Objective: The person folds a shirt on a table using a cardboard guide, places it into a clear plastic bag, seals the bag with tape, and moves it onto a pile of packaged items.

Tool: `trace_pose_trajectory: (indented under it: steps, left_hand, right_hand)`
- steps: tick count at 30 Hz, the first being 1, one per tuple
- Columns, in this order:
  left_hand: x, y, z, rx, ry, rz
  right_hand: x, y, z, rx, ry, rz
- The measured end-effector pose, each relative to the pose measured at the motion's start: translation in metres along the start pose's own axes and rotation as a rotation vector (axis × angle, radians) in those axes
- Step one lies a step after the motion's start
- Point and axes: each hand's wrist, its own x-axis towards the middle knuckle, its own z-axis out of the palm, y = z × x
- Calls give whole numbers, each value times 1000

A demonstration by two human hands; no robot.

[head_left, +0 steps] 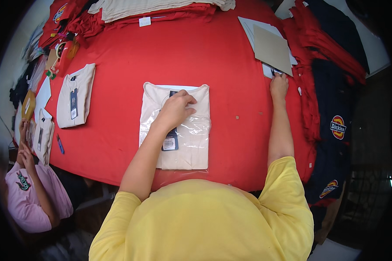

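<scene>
A folded beige shirt [191, 148] lies in front of me, its lower part inside a clear plastic bag [199, 126]. A dark hang tag with a white label [170, 143] shows through the plastic. Over the shirt's upper part is my left hand [177, 108], fingers loosely bent and thumb apart, holding nothing I can see. Far to the right, my right hand [279, 85] has its fingers closed on a small dark tool [272, 71], whose kind I cannot make out. It is at the near edge of a stack of white sheets and a brown card [272, 50].
Another folded beige shirt [76, 96] and a blue cutter [60, 144] lie left on the red-covered table [231, 148]. A co-worker in pink [37, 195] sits there by more shirts. Beige garments [161, 9] are piled at the back, navy ones [331, 100] at right.
</scene>
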Motion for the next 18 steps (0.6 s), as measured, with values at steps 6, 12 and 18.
trace_pose_trajectory:
  steps: [6, 12, 18]
  left_hand:
    - [-1, -11, 7, -46, 10, 95]
    - [-2, -22, 17, -104, 106, 106]
    - [-1, -21, 13, -110, 99, 49]
  right_hand:
    - [-17, -30, -12, 694, -4, 169]
    - [-113, -152, -84, 1521, -609, -28]
    - [-132, -194, -96, 906, -619, -400]
